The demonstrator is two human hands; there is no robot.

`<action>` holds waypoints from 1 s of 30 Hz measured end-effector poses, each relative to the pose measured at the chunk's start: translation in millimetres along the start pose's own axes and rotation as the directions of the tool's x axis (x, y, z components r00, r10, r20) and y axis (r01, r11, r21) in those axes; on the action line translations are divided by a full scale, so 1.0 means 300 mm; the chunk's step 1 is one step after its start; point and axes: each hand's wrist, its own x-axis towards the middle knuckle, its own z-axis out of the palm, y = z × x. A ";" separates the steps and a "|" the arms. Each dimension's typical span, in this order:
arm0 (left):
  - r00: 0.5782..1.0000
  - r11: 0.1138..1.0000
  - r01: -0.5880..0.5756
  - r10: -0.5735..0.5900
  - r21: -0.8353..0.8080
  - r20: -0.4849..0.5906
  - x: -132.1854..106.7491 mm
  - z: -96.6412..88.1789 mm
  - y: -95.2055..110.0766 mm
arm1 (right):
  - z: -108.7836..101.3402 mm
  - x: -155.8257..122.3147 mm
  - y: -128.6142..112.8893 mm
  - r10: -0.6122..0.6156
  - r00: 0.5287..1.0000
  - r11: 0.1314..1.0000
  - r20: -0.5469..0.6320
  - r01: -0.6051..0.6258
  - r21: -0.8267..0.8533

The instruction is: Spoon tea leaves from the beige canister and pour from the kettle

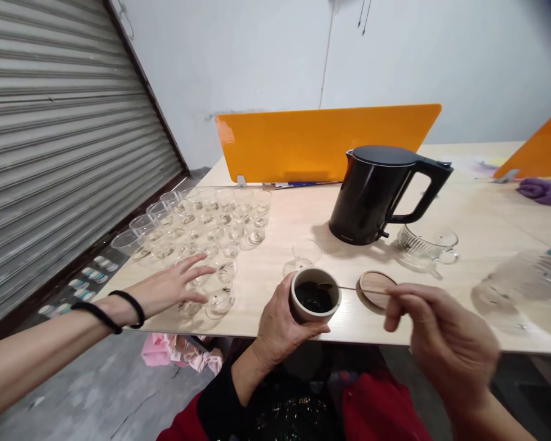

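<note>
worktop [303,214] – pale wood, orange divider [321,141] behind | kettle [376,193] – black, upright, mid-worktop | glass cups [202,233] in rows at left, a co-worker's hand [174,288] spread flat over them | left hand [280,324] wrapped around jar [315,296] of dark leaves at the near edge | right hand [441,337] raised, pinching thin spoon [349,288], tip over the jar | wooden lid [375,288] flat just beside

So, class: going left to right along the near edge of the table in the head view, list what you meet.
Co-worker's hand on the glass cups → left hand around the tea jar → wooden lid → right hand with a thin scoop.
</note>
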 end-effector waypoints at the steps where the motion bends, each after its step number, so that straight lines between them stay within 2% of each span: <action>1: 1.000 1.000 0.003 -0.003 0.003 0.003 0.001 0.000 0.001 | 0.038 0.012 -0.024 -0.032 0.999 0.999 0.043 0.032 0.002; 4: 1.000 1.000 0.011 -0.011 0.013 0.010 0.004 -0.001 0.005 | 0.106 0.034 -0.048 -0.127 0.979 0.992 0.161 0.126 0.022; 7: 1.000 0.999 0.028 -0.029 0.020 0.010 0.005 -0.001 0.010 | 0.118 0.042 -0.049 -0.174 0.957 0.985 0.234 0.163 0.063; 14: 0.999 0.999 0.033 -0.034 0.029 0.011 0.002 0.002 0.005 | 0.091 0.052 -0.065 -0.049 0.954 0.991 0.294 0.010 0.130; 18: 1.000 1.000 0.011 -0.011 0.028 0.012 0.001 -0.001 0.000 | 0.093 0.077 -0.052 0.140 0.961 0.952 0.239 -0.197 0.234; 22: 1.000 1.000 -0.014 0.014 0.010 0.011 0.003 -0.003 -0.004 | 0.106 0.112 -0.037 0.312 0.936 0.838 0.160 -0.351 0.418; 25: 1.000 1.000 -0.025 0.024 0.004 0.006 0.004 0.001 -0.011 | 0.113 0.139 -0.028 0.375 0.919 0.786 0.118 -0.383 0.486; 30: 0.999 0.999 -0.041 0.041 0.011 0.010 0.002 0.006 -0.022 | 0.127 0.188 -0.010 0.394 0.919 0.772 0.018 -0.341 0.536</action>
